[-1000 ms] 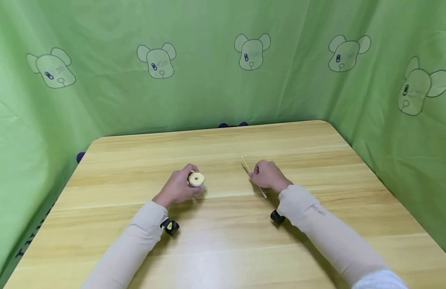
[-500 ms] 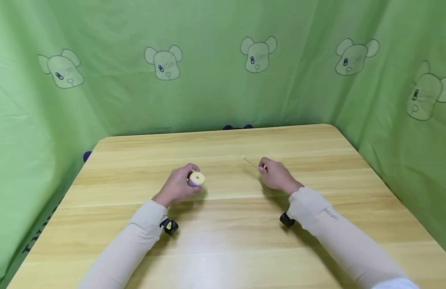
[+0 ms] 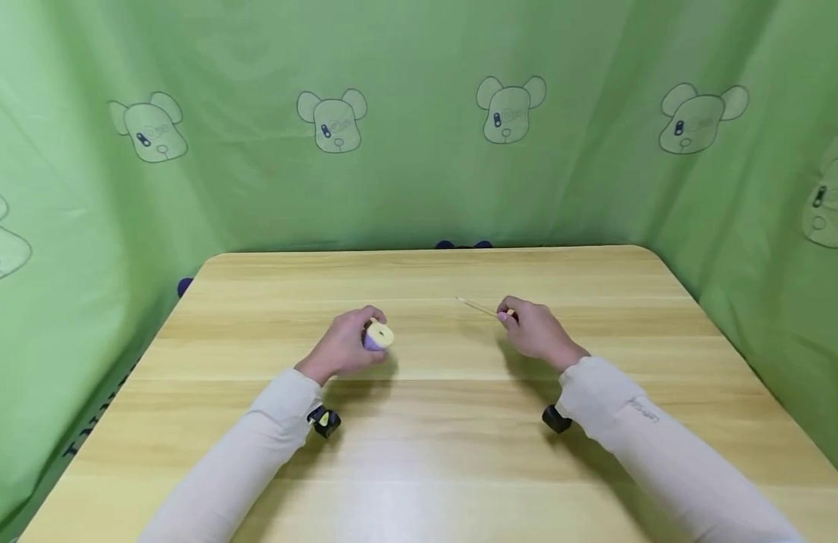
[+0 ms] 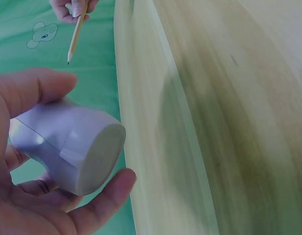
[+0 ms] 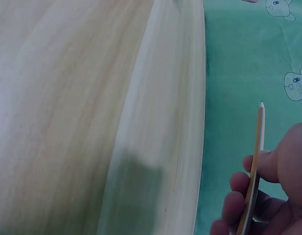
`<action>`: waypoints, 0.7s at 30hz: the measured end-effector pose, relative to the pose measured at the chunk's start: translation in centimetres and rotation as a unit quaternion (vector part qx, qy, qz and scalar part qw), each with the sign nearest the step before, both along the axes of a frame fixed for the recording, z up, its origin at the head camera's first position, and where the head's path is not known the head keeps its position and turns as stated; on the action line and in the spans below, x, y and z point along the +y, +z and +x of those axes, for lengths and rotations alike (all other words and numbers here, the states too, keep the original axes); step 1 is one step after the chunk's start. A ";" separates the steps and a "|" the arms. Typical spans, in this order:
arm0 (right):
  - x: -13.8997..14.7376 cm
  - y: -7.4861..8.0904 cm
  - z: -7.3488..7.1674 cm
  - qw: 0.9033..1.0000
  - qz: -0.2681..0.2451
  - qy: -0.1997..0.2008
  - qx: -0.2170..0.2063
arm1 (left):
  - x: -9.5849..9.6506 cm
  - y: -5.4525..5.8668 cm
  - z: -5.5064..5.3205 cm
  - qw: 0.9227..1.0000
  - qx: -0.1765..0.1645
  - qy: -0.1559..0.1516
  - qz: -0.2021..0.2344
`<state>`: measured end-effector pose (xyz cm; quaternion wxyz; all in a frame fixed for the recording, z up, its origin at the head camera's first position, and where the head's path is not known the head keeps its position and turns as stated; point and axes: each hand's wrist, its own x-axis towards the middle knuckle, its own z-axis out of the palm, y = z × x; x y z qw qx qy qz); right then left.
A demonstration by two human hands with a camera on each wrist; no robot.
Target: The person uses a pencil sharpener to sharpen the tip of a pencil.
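Pencil and lilac piece, one per hand, apart.
Left hand grips lilac piece, yellow end tilted up; right hand pinches pencil, tip out on left hand's side. Table below both hands.

Right sleeve: pale beige, wrinkled; dark lettering, too small to read, near its wrist end. Black camera beside same end. Left of right sleeve: matching left sleeve; second camera, black, yellow-marked.
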<state>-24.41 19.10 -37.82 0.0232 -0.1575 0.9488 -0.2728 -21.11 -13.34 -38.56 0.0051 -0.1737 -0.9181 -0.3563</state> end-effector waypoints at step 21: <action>-2.3 1.1 -0.8 0.997 -0.033 0.048 0.050 | 0.2 1.3 -0.4 1.000 -0.007 0.006 -0.009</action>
